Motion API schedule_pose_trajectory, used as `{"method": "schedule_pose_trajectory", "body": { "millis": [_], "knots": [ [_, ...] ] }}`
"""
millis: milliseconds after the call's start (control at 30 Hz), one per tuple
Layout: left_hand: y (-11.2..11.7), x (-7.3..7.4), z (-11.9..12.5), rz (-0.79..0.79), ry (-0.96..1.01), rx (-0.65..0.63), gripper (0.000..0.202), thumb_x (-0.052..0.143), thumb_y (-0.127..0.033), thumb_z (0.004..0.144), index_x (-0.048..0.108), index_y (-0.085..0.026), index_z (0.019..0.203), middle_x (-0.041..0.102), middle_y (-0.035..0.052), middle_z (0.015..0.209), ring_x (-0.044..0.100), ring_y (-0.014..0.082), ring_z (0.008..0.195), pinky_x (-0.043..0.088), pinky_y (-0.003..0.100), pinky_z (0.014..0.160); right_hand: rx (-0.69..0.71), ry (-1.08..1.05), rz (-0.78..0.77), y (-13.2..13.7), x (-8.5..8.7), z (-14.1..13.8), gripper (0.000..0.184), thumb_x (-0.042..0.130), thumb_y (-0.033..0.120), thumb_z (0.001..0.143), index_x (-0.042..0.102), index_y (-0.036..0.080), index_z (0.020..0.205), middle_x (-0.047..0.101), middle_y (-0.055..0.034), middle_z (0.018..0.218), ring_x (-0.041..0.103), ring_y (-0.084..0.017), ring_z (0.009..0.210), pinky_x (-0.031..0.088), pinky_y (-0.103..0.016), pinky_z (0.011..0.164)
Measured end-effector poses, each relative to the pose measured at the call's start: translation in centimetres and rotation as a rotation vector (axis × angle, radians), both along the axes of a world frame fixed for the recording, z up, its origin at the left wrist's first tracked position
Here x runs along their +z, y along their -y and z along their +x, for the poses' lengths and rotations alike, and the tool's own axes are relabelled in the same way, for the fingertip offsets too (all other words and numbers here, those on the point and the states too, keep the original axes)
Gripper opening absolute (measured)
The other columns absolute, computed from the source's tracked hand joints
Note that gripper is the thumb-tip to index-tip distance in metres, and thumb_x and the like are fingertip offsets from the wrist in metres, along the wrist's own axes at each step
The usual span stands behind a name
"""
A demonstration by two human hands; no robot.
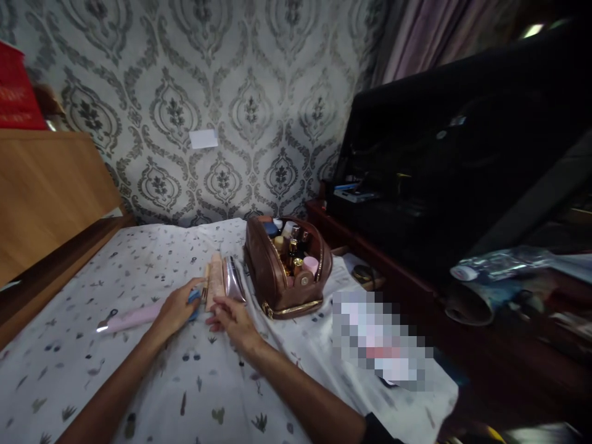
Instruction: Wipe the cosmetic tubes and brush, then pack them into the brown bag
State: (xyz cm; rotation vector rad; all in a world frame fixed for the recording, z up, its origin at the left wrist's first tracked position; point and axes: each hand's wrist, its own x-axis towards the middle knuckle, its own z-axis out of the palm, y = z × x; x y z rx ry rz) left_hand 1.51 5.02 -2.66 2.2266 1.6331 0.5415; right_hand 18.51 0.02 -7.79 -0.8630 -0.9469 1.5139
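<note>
Two bare forearms point(300, 382) reach up over the patterned sheet point(148, 394) in the head view, a dark sleeve point(379, 428) showing on the right one. At their ends, the hands work close together, left of the middle of the sheet. The left hand point(178, 308) is partly closed, its fingers bent about a blue piece point(194, 297); I cannot tell whether it grips it. Beside it, toward the left edge of the sheet, lies a pink stick point(132, 317) with a shiny tip, its other end hidden by that hand. The right hand point(235, 322) is loosely open, fingers bent, fingertips at the near end of a beige tube point(216, 277); whether they touch it is unclear. Just right of that tube lies a silvery tube point(232, 280), near the bag.

The brown bag point(266, 271) stands unzipped toward the far right of the sheet, filled with small bottles point(293, 248) and a pink cap point(310, 265). Nearer the sheet's near right corner lies a pixelated thing point(382, 342). Beyond the right edge stands a dark screen point(444, 160); beyond the far edge, a patterned wall point(250, 111) bears a white card point(203, 139).
</note>
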Motion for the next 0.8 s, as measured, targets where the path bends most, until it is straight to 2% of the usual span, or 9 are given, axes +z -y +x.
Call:
{"method": "schedule_pose_trajectory", "body": {
  "millis": [67,133,233,333,433,567,667,800],
  "knots": [
    [0.3,0.0,0.2,0.014,-0.106,-0.026,0.050,0.046,-0.017,0.080,0.061,-0.025,0.127,0.071,0.0042,0.125,0.065,0.0227,0.114,0.048,0.032,0.098,0.003,0.000,-0.005,-0.2,-0.2,-0.1,0.063,0.081,0.060,0.065,0.063,0.017,0.107,0.063,-0.0012,0.089,0.070,-0.015,0.070,0.058,-0.029,0.064],
    [0.7,0.2,0.2,0.038,-0.222,-0.031,0.053,0.047,-0.015,0.080,0.061,-0.025,0.130,0.069,0.0053,0.127,0.065,0.0231,0.115,0.049,0.032,0.097,0.011,-0.014,-0.008,-0.3,-0.3,-0.3,0.061,0.083,0.056,0.065,0.063,0.016,0.106,0.063,-0.0001,0.086,0.070,-0.014,0.068,0.057,-0.028,0.063],
    [1.1,0.6,-0.3,0.129,-0.363,-0.063,0.050,0.044,-0.019,0.086,0.060,-0.024,0.133,0.067,0.0073,0.124,0.065,0.0236,0.112,0.052,0.033,0.091,0.038,-0.024,-0.001,-0.2,-0.2,-0.4,0.051,0.083,0.049,0.070,0.063,0.017,0.104,0.064,0.0010,0.083,0.068,-0.011,0.065,0.057,-0.026,0.062],
    [0.6,0.7,-1.3,0.240,-0.438,-0.191,0.043,0.036,-0.029,0.094,0.065,-0.025,0.125,0.065,0.0083,0.121,0.064,0.0256,0.109,0.055,0.033,0.076,0.059,-0.003,-0.016,-0.3,0.0,-0.4,0.045,0.080,0.043,0.076,0.062,0.017,0.108,0.063,0.0037,0.073,0.067,-0.011,0.061,0.055,-0.024,0.060],
    [-0.4,0.2,-2.2,0.334,-0.436,-0.324,0.040,0.035,-0.032,0.095,0.068,-0.025,0.117,0.065,0.0086,0.124,0.061,0.0279,0.114,0.055,0.034,0.072,0.082,0.037,-0.027,-0.5,0.1,-0.3,0.042,0.077,0.039,0.081,0.060,0.017,0.113,0.061,0.0052,0.066,0.064,-0.010,0.056,0.054,-0.023,0.058],
    [-0.9,-0.5,-2.4,0.397,-0.371,-0.472,0.034,0.042,-0.032,0.093,0.065,-0.023,0.116,0.067,0.0086,0.123,0.058,0.0271,0.119,0.054,0.036,0.087,0.086,0.070,-0.013,-0.5,0.4,-0.3,0.037,0.076,0.036,0.082,0.061,0.017,0.111,0.059,0.0065,0.063,0.062,-0.011,0.055,0.054,-0.023,0.058],
    [-0.4,-0.3,-1.8,0.390,-0.363,-0.469,0.030,0.042,-0.034,0.094,0.063,-0.023,0.112,0.069,0.0083,0.111,0.063,0.0259,0.107,0.055,0.034,0.077,0.070,0.166,-0.001,-0.2,1.0,-0.1,0.031,0.073,0.029,0.085,0.063,0.018,0.111,0.056,0.0076,0.061,0.060,-0.011,0.054,0.053,-0.023,0.058],
    [0.4,0.3,-0.9,0.382,-0.377,-0.458,0.033,0.038,-0.041,0.098,0.065,-0.023,0.104,0.069,0.0071,0.098,0.063,0.0255,0.098,0.052,0.032,0.068,0.001,0.466,0.082,0.5,2.3,0.8,0.025,0.065,0.019,0.087,0.066,0.018,0.113,0.053,0.0075,0.060,0.057,-0.011,0.054,0.050,-0.021,0.057]
  ]
}}
